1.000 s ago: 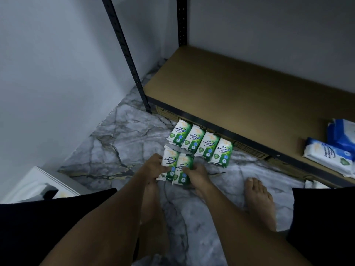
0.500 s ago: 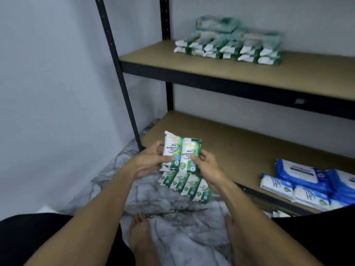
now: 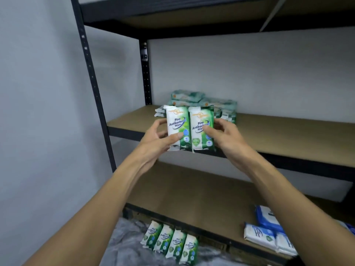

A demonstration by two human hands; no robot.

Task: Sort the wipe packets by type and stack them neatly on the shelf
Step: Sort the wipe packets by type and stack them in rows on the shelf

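Note:
Two green-and-white pine antibacterial wipe packets are held upright side by side in front of the middle shelf (image 3: 269, 135). My left hand (image 3: 159, 139) grips the left packet (image 3: 175, 121), thumb across its front. My right hand (image 3: 221, 133) grips the right packet (image 3: 199, 120) the same way. Just behind them on the shelf lies a stack of green wipe packets (image 3: 217, 104). Several more green packets (image 3: 171, 244) lie in a row on the marble floor below. Blue-and-white wipe packets (image 3: 269, 229) lie on the bottom shelf at the right.
The black metal shelf post (image 3: 92, 81) rises at the left, close to the grey wall. A further shelf board (image 3: 192, 14) spans overhead. The middle shelf's brown board stretches bare to the right of the green stack.
Both hands have lifted the two green packets from floor level up to the front of the middle shelf. My view rose with them; the floor row stays where it was.

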